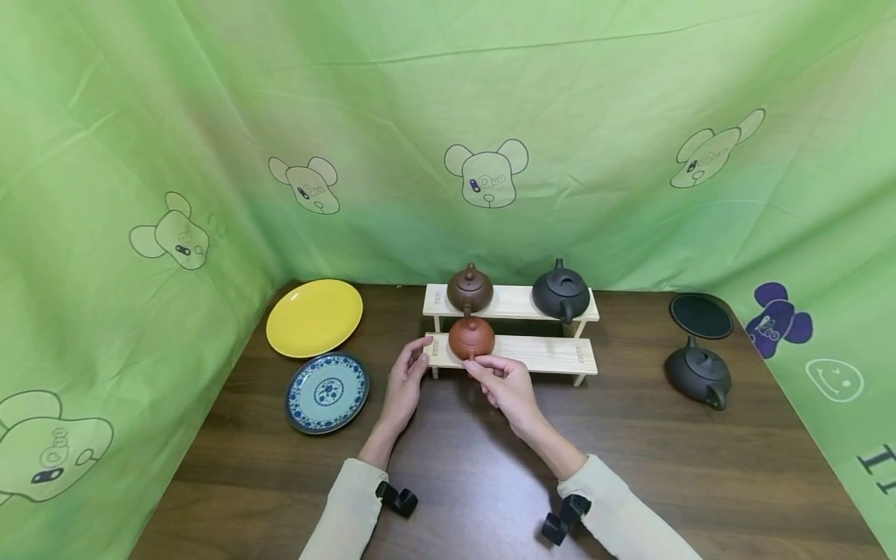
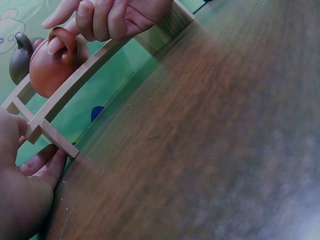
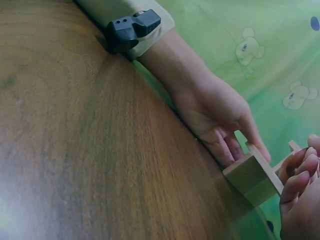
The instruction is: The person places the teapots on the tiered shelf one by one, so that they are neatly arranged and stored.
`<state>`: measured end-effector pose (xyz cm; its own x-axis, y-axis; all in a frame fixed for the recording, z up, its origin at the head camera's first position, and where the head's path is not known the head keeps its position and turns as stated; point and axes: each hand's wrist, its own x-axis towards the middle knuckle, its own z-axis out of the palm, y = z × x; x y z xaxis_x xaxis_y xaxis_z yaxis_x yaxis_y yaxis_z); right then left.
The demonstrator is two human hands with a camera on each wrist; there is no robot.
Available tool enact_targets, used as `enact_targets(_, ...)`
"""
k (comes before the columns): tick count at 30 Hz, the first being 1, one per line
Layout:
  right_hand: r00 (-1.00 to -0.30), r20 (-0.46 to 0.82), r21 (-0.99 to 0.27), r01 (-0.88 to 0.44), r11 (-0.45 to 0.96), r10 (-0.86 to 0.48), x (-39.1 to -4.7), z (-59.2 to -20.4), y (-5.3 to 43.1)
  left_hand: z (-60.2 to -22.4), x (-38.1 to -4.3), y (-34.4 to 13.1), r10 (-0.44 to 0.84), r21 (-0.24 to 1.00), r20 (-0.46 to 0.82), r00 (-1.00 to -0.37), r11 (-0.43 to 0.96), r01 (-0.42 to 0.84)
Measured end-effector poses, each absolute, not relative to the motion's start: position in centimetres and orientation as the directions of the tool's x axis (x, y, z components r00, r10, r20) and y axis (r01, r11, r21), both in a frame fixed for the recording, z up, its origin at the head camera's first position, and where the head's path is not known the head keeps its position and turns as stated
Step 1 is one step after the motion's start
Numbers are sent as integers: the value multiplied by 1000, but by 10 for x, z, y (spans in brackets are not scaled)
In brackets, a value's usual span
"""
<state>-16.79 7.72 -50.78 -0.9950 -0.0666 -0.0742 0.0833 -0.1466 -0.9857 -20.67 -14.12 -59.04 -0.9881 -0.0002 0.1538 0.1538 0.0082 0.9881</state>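
Note:
A reddish-brown clay teapot (image 1: 471, 338) sits at the left end of the lower step of a two-tier wooden stand (image 1: 542, 355). My right hand (image 1: 509, 391) pinches the teapot's handle, which faces me; in the left wrist view a fingertip shows inside the handle loop (image 2: 66, 42). My left hand (image 1: 404, 386) grips the left end of the lower step, thumb near the top and fingers by the leg, as the right wrist view also shows. On the upper step stand a dark brown teapot (image 1: 470, 288) at left and a black teapot (image 1: 561, 292) at right.
To the left lie a yellow plate (image 1: 314, 319) and a blue patterned plate (image 1: 327, 393). Another black teapot (image 1: 697, 373) stands at the right, near a dark oval dish (image 1: 701, 316). Green cloth (image 1: 392, 101) hangs behind and beside the wooden table (image 1: 476, 482).

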Motion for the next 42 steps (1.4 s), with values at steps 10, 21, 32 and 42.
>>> enact_targets(10,-997,-70,-982,75,-176,-35,-165,-507,88,-558,-189,-133,-10,978,206,-979,39,205)
enact_targets(21,-999,-43,-981,45,-188,-10,-157,-503,105,-562,-190,-134,0,958,285,-959,17,285)
enact_targets(32,-999,-42,-983,38,-179,16,-146,-496,123,-568,-193,-136,4,959,281,-960,17,281)
enact_targets(42,-998,-12,-988,3,-157,58,-140,-496,146,-595,-210,-144,16,990,139,-990,-8,139)
